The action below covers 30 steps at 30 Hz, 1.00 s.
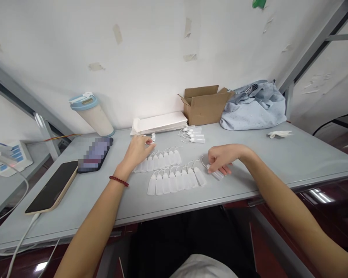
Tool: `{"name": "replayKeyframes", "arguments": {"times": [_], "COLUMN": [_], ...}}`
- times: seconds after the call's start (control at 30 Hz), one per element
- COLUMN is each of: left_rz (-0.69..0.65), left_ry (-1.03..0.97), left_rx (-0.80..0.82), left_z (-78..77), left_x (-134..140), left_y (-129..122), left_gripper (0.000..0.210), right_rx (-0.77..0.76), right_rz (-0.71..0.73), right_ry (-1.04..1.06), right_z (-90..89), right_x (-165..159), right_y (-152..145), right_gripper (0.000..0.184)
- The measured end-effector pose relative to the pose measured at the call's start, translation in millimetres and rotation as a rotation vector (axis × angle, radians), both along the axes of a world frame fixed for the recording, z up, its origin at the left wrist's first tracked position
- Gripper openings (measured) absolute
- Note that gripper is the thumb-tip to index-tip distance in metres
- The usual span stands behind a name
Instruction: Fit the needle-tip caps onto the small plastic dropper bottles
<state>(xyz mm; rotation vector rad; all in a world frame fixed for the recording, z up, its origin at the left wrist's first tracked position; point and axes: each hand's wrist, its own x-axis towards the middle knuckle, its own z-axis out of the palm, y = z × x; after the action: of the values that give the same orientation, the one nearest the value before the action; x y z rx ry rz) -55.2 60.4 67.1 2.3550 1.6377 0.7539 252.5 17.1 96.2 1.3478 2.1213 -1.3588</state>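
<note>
Head camera view: what lies at the left of the frame?

At the far left, a white power strip [16,156]. Then, on a grey table [133,202], a cream-cased phone [53,187] with a white cable, a dark phone [95,154] with a blurred screen, and a leaning tumbler [94,116] with a blue lid.

And left of centre?

The left hand [139,150], a red bracelet [118,181] on its wrist. Its fingertips are beside a small white item [153,136]; I cannot tell whether they grip anything.

What fills the centre?

Small translucent bottle-shaped pieces with thin loops, in a back row [164,160] partly covered by the left hand and a front row [172,182] nearer the viewer. Behind them lie a white stack [161,122], a smaller group of similar pieces [195,137] and an open cardboard box [207,110].

And to the right?

The right hand [223,159], thumb and fingers closed on a translucent piece [217,175] just beside the front row's right end. Farther back, a pale blue cloth bundle [253,110]; right of that, a crumpled white tissue [280,134].
</note>
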Motion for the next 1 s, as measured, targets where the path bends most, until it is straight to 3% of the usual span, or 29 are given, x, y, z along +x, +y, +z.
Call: {"name": "replayKeyframes", "arguments": {"times": [0.23,0.47,0.7,1.0], "left_rz": [-0.050,-0.269,-0.307,-0.247], "left_ry": [-0.301,-0.412,-0.461,-0.547], "left_rx": [-0.152,-0.379,-0.382,-0.184], "left_z": [17.2,20.2,22.2,19.4], "left_x": [20,46,56,57], "left_y": [-21,-42,-52,-54], "left_gripper": [0.027,0.027,0.026,0.018], "right_rx": [0.334,0.503,0.607,0.959], "right_rz": [-0.265,-0.436,-0.425,-0.350], "right_ry": [0.372,0.696,0.755,0.622], "right_z": [9.2,-11.5,-33.2,-36.0], "right_x": [-2,-29,-50,-53], "right_y": [0,-3,-9,-10], "right_gripper": [0.027,0.032,0.032,0.018]}}
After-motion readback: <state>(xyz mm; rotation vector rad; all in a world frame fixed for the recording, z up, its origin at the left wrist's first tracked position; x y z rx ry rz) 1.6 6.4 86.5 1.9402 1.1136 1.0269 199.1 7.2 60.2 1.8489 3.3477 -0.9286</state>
